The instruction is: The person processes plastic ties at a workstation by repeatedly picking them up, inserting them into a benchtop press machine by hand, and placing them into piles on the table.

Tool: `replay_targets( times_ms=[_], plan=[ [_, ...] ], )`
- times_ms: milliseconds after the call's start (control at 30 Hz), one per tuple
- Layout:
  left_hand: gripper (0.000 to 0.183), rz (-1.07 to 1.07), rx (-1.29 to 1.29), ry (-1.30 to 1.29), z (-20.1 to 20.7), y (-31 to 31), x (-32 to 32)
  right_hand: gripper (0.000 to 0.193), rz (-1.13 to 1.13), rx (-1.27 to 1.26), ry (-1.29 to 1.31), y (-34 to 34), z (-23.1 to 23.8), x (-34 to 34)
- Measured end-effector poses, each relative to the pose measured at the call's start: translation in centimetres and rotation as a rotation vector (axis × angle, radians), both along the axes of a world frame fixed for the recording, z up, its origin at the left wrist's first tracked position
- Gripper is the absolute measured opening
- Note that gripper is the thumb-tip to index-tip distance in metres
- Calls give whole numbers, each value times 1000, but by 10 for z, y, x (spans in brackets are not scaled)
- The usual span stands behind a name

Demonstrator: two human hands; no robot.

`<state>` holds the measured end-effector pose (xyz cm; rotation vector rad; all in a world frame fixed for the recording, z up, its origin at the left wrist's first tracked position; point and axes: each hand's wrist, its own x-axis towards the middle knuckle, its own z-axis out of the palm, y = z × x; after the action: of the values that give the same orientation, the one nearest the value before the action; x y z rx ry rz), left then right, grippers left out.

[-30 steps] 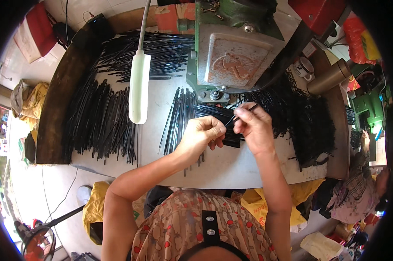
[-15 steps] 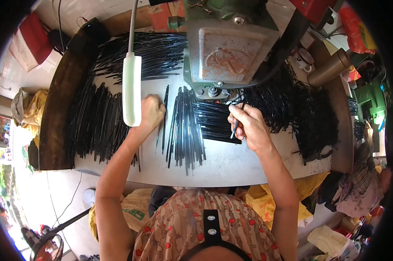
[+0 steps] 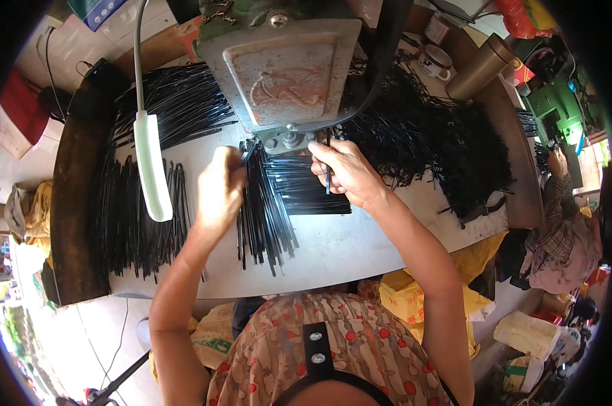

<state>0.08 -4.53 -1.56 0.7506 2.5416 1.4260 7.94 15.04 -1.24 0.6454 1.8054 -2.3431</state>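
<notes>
My right hand point(image 3: 348, 173) pinches a thin dark strip point(image 3: 328, 181), whose end points down below the fingers, just right of the press's metal base point(image 3: 291, 141). My left hand point(image 3: 219, 189) is curled and somewhat blurred at the upper left side of a fanned bundle of black strips point(image 3: 265, 213); whatever is in its fingers is hidden. Between my hands, a second bundle of black strips point(image 3: 313, 186) lies crosswise, touching the fanned bundle. Over the far side of both hands stands the green and grey press point(image 3: 292, 74).
More black strips point(image 3: 140, 216) lie at left and a pile point(image 3: 174, 98) at far left. A tangled black heap point(image 3: 441, 149) covers the right side near a mug point(image 3: 433, 62) and a brown cylinder point(image 3: 482, 68). A white lamp point(image 3: 153, 169) hangs at left. A co-worker's hand point(image 3: 557, 162) shows far right.
The view has shifted, moving the press leftward in the picture. My left hand has come closer to the fanned bundle, near its far end. My right hand still pinches the thin strip.
</notes>
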Motion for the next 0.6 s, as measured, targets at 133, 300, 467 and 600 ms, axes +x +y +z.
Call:
replay_targets(
  times_ms=[133,300,467,600],
  plan=[
    [28,-109,-17,346,-8,15,-1,24,46,-41,16,-2,0,-5],
    [25,-92,-71,260,0,27,1,24,48,-84,13,-4,3,-5],
    [25,-89,-108,179,8,31,6,26,66,-123,28,-4,3,-6],
    [24,-95,-84,180,9,33,7,25,63,-126,32,-3,2,-6]
  ],
)
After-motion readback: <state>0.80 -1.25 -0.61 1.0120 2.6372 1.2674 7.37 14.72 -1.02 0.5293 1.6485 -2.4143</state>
